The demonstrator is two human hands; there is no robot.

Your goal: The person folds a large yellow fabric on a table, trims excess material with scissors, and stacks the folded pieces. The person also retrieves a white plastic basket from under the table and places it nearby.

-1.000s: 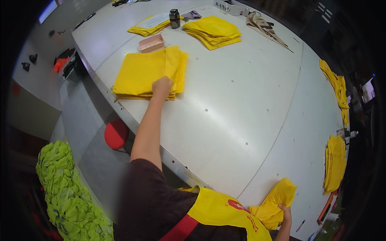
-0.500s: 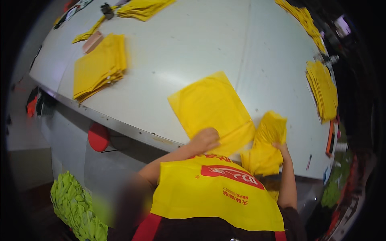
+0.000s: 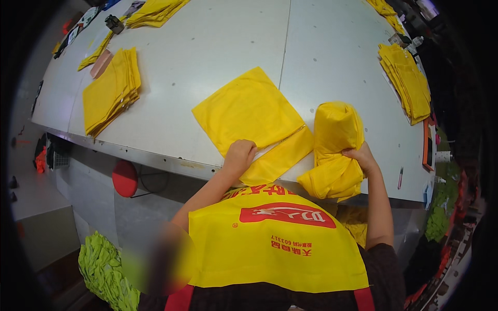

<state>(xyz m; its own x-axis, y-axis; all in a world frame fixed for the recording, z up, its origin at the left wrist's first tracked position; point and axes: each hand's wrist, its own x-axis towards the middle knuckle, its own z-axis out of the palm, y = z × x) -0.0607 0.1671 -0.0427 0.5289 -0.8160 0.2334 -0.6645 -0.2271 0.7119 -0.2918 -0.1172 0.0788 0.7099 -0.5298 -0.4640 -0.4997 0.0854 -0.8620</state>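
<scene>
Yellow cloth (image 3: pixel 254 111) lies on the bench (image 3: pixel 207 57), near edge pinched by my left fingers (image 3: pixel 249 147); my right fingers (image 3: pixel 353 153) grip the yellow bundle (image 3: pixel 337 124) beside it. An uneven left tug could skew the cloth.

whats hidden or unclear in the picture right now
All in the head view:
- Whether the left hand pinches or just presses the flat yellow cloth: blocked by the hand itself.
- Inside of the yellow bundle: hidden by its folds.
- Far end of the top-left yellow stack: cut off by the top edge.
</scene>
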